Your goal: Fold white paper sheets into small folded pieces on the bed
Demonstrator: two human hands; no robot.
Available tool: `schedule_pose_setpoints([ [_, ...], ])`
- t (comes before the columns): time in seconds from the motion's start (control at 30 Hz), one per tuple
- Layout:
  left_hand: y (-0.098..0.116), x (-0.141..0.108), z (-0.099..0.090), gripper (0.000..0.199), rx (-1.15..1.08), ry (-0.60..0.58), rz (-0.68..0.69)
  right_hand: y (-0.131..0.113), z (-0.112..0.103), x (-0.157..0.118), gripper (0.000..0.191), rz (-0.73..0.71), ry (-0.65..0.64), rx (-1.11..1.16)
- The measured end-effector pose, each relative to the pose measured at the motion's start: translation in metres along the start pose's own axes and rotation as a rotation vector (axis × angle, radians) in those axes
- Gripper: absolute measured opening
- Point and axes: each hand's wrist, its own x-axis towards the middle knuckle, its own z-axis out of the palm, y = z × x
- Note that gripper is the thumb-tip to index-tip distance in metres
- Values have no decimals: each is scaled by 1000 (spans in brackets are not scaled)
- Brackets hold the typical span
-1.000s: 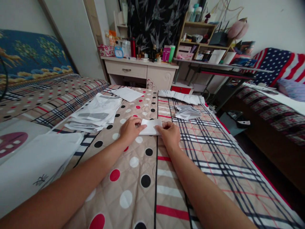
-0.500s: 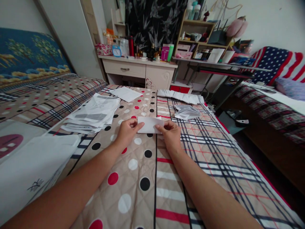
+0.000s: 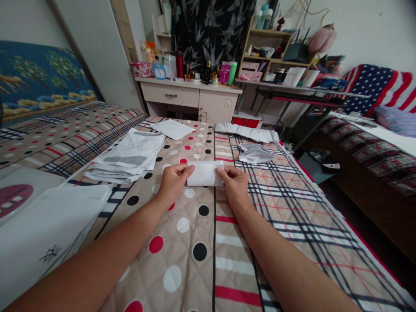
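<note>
A small folded white paper (image 3: pixel 205 174) is stretched between my two hands above the middle of the bed. My left hand (image 3: pixel 175 178) pinches its left end, with the thumb on top. At the right end, the thumb and fingers of my right hand (image 3: pixel 234 181) are closed on it. Beyond my right hand lies a small pile of folded papers (image 3: pixel 255 154). To the left of my left hand is a stack of printed sheets (image 3: pixel 130 154), and a single white sheet (image 3: pixel 173 129) lies behind that stack.
The patterned quilt (image 3: pixel 182 251) covers the bed. White bags (image 3: pixel 65 225) lie at the near left. A long folded silvery-white strip (image 3: pixel 247 132) is at the far edge. Behind the bed stands a white dresser (image 3: pixel 182 94) with bottles on top; a shelf desk (image 3: pixel 276 82) is at the right.
The paper between my hands is tilted differently and shows a taller face, its lower edge slightly lower. My right thumb has moved slightly right and up along it.
</note>
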Motion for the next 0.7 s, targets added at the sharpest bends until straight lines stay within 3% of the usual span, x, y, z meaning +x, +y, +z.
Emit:
schedule_pose_setpoints([
  [0.37,-2,-2,-1,28,71,-65,46,-3,-2,-1,19,-1,69,86],
  [0.57,-4,0,-1,21,7,-18,99,-4,-3,1,21,-7,168,67],
  [0.7,-5,1,-2,18,36,10,119,-4,-4,1,23,-13,168,27],
])
